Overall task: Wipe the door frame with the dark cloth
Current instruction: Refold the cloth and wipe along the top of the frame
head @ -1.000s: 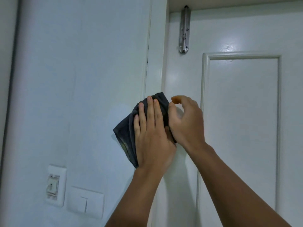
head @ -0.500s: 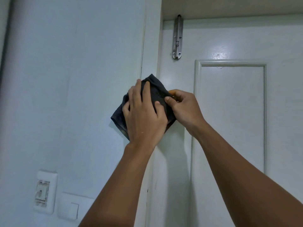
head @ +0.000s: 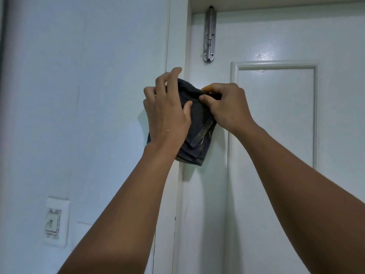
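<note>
A folded dark cloth [head: 199, 133] is held up against the white door frame [head: 177, 36], its lower edge hanging loose. My left hand [head: 167, 113] lies over the cloth's left side, fingers curled round its upper edge and thumb pressed on its front. My right hand [head: 227, 105] pinches the cloth's top right corner between thumb and fingers. The frame runs vertically behind both hands, between the wall and the door.
A white panelled door [head: 276, 135] fills the right side, with a metal slide bolt [head: 209, 34] at its top. The pale wall [head: 79, 95] is on the left, with a switch plate [head: 56, 221] low down.
Both hands and the cloth have shifted up along the frame. The left hand's flat fingers have curled round the cloth, and the right hand now pinches its top corner.
</note>
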